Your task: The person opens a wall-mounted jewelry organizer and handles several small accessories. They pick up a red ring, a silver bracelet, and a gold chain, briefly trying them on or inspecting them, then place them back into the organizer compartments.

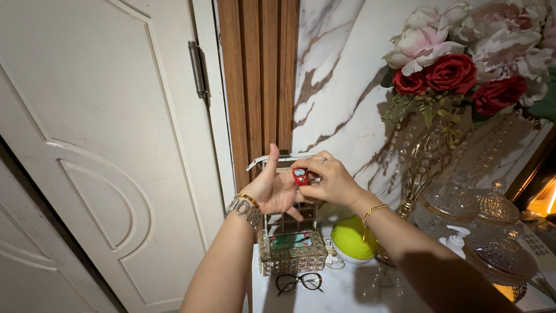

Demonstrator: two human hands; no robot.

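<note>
White marble-look worktop (347, 293) is sitting at bottom centre, w/ a white panelled door (98, 150) on the left, a brown wood slat strip (259, 81) beside it, and a veined marble wall (341, 75) behind. On the worktop: a jewelled mirrored box (292, 252), black-rimmed glasses (299, 282) lying in front of it, a lime-green lidded bowl (352, 239) just beside the box, cut-glass lidded jars (483, 229) to the right. Red and pale pink flowers (457, 58) are standing in a gold stand (420, 168).

Both hands are raised together above the box. Right hand (330, 182) is pinching a small red gadget (300, 175) btwn thumb and fingertips. Left hand (275, 188) is held open, thumb up, fingers touching the gadget from the left, not clamped on anything. Gadget is tiny, red, w/ a small grey screen on its face; a white strap-like strip (278, 159) is running along just above the hands.

Hard to tell: whether the strip is attached to the gadget, and what wire rack is behind the hands. Jars and flowers are getting cut off at the right edge; lower right arm is in shadow.
</note>
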